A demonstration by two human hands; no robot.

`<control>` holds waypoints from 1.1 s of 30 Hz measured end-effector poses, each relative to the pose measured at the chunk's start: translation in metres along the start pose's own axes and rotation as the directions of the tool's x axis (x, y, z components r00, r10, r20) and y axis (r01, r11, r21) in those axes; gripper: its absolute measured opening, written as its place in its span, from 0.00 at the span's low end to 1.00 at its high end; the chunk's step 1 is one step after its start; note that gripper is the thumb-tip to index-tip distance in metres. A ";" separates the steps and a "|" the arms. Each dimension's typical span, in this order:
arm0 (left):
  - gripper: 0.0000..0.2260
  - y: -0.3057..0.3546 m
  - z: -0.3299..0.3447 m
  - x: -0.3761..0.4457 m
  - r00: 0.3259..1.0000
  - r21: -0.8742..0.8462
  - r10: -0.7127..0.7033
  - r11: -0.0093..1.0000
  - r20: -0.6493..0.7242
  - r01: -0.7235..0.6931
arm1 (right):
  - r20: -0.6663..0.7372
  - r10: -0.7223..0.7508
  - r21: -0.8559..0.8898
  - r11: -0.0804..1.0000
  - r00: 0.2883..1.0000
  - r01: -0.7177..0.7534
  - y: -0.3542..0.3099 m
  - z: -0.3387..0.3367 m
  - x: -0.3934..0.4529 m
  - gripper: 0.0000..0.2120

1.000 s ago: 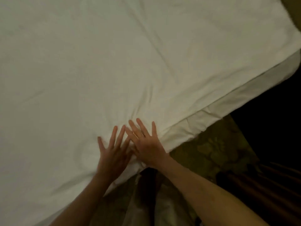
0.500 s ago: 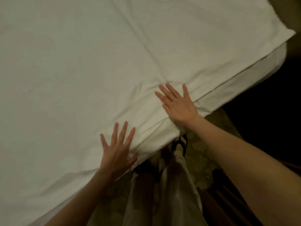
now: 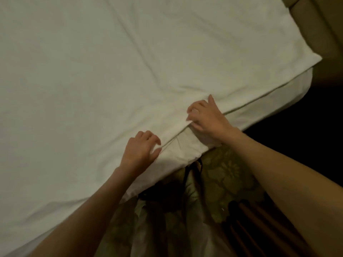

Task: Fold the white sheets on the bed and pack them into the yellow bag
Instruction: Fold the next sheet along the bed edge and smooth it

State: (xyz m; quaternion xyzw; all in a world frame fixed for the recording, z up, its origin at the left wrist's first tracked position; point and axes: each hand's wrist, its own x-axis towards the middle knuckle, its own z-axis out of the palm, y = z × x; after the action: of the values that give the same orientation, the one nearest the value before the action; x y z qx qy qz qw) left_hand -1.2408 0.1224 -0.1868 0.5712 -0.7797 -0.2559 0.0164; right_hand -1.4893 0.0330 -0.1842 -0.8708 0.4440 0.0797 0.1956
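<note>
At the bed's near edge, my left hand (image 3: 139, 149) pinches the white sheet (image 3: 111, 75). My right hand (image 3: 206, 115) grips its hem

white sheet (image 3: 111, 80) lay spread flat over the bed | left hand (image 3: 142, 148) had fingers curled, pinching the sheet's near edge | right hand (image 3: 206, 115) gripped the same edge just beside it, fingers curled into the fabric | under layer (image 3: 187, 145) showed between hands | patterned carpet (image 3: 226, 175) lay below
</note>
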 end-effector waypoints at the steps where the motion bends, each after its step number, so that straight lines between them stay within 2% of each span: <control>1: 0.09 -0.001 -0.002 0.001 0.999 -0.030 -0.038 0.999 -0.006 0.038 | -0.002 0.013 0.034 0.999 1.000 -0.013 0.002 -0.009 0.010 0.12; 3: 0.07 0.000 -0.009 0.005 0.989 -0.100 -0.144 0.985 -0.014 0.142 | 0.087 0.016 0.107 0.994 0.996 -0.025 0.006 -0.021 0.028 0.12; 6: 0.12 0.012 -0.015 0.019 0.979 -0.161 -0.205 0.966 0.001 0.203 | 0.181 0.035 0.149 0.987 0.983 -0.063 0.009 -0.031 0.046 0.10; 8: 0.11 0.019 -0.017 0.030 0.969 -0.254 -0.245 0.938 -0.010 0.235 | 0.047 0.092 0.139 0.986 0.995 -0.098 0.005 -0.028 0.046 0.08; 10: 0.09 0.026 -0.016 0.040 0.959 -0.309 -0.280 0.916 -0.035 0.256 | -0.196 0.211 0.104 0.976 0.958 -0.193 0.002 -0.022 0.036 0.04; 11: 0.09 0.028 -0.014 0.044 0.959 -0.301 -0.279 0.920 -0.056 0.250 | -0.256 0.269 0.098 0.963 0.929 -0.251 0.000 -0.019 0.029 0.02; 13: 0.09 0.031 -0.010 0.051 0.968 -0.219 -0.226 0.956 -0.113 0.198 | -0.275 0.297 0.097 0.955 0.915 -0.281 0.001 -0.008 0.014 0.01; 16: 0.06 0.034 -0.005 0.061 0.980 -0.074 -0.126 0.991 -0.155 0.116 | -0.295 0.227 0.096 0.974 0.928 -0.207 0.007 0.003 -0.004 0.02; 18: 0.05 0.035 -0.005 0.067 0.986 0.007 -0.092 0.996 -0.136 0.094 | -0.322 0.196 0.074 0.981 0.926 -0.182 0.013 0.001 -0.012 0.00; 21: 0.14 0.041 -0.007 0.075 0.993 0.090 -0.116 0.989 -0.029 0.118 | -0.311 0.182 0.049 0.983 0.933 -0.176 0.022 -0.004 -0.017 0.03; 24: 0.16 0.048 -0.008 0.081 0.986 0.093 -0.167 0.982 -0.014 0.167 | -0.280 0.162 0.021 0.986 0.946 -0.163 0.022 -0.006 -0.008 0.02; 27: 0.11 0.051 -0.009 0.089 0.982 0.093 -0.189 0.978 -0.006 0.188 | -0.253 0.131 0.013 0.991 0.958 -0.133 0.024 -0.010 -0.001 0.03; 30: 0.10 0.053 -0.012 0.095 0.983 0.092 -0.174 0.981 0.051 0.169 | -0.263 0.042 -0.023 0.999 0.964 -0.050 0.030 -0.017 -0.006 0.03; 33: 0.09 0.053 -0.018 0.090 0.985 0.009 -0.120 0.993 0.121 0.120 | -0.288 -0.012 -0.035 0.999 0.958 0.002 0.032 -0.025 -0.014 0.02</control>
State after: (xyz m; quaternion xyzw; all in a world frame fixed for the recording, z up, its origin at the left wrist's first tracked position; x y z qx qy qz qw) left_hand -1.3128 0.0457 -0.1728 0.6006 -0.7436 -0.2899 -0.0470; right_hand -1.5245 0.0160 -0.1660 -0.8779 0.4631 -0.0408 0.1143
